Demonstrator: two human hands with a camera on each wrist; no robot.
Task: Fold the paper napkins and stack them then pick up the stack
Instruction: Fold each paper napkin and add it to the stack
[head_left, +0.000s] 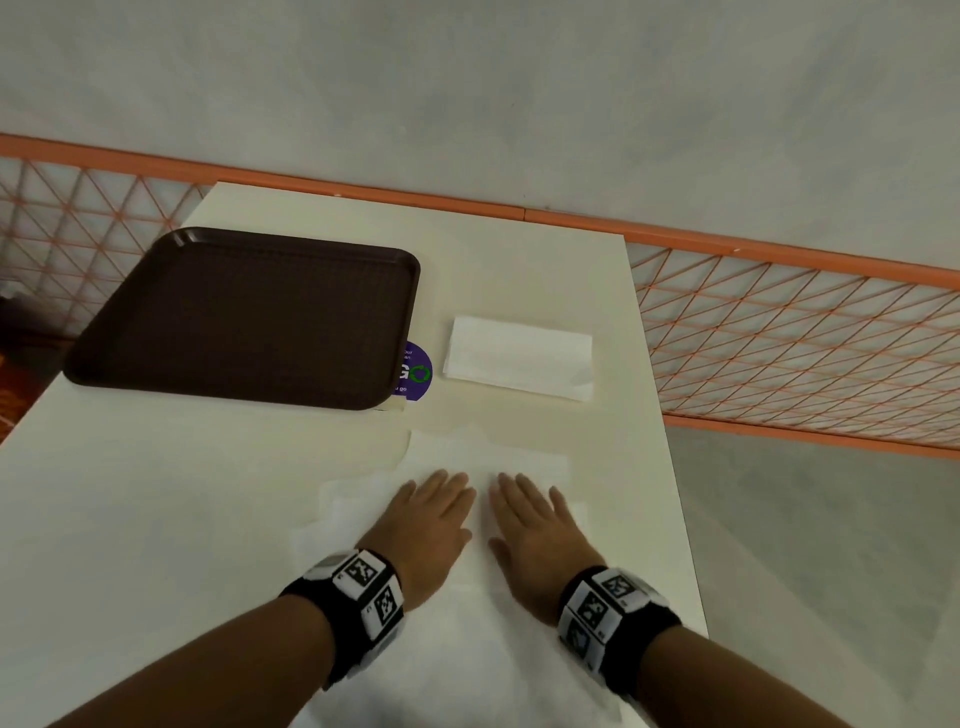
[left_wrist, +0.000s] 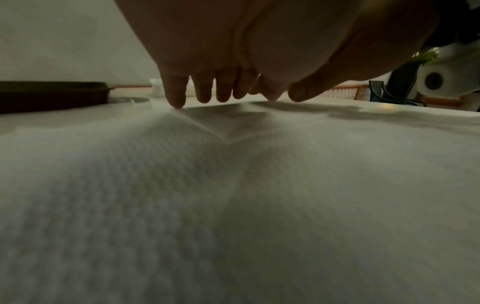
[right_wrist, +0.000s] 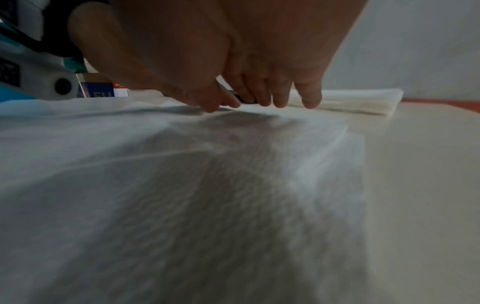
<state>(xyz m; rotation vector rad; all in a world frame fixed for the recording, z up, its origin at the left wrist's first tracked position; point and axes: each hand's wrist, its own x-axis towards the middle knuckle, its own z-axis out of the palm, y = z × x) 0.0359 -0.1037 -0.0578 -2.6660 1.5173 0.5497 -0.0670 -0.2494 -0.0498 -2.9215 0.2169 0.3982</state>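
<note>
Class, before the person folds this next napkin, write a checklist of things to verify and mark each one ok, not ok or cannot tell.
1. Left hand flat on the unfolded napkin: ok.
2. Right hand flat on it beside the left: ok.
3. Napkin lying smooth: not ok, a ridge rises by the left fingertips.
4. Folded stack clear of both hands, ready to receive it: ok.
5. Only one sheet under the hands: cannot tell, several layered edges show.
6. Tray clear of the work: ok.

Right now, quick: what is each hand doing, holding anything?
Left hand: open, fingers flat on the unfolded napkin, holding nothing.
Right hand: open, flat on the same napkin, holding nothing.
</note>
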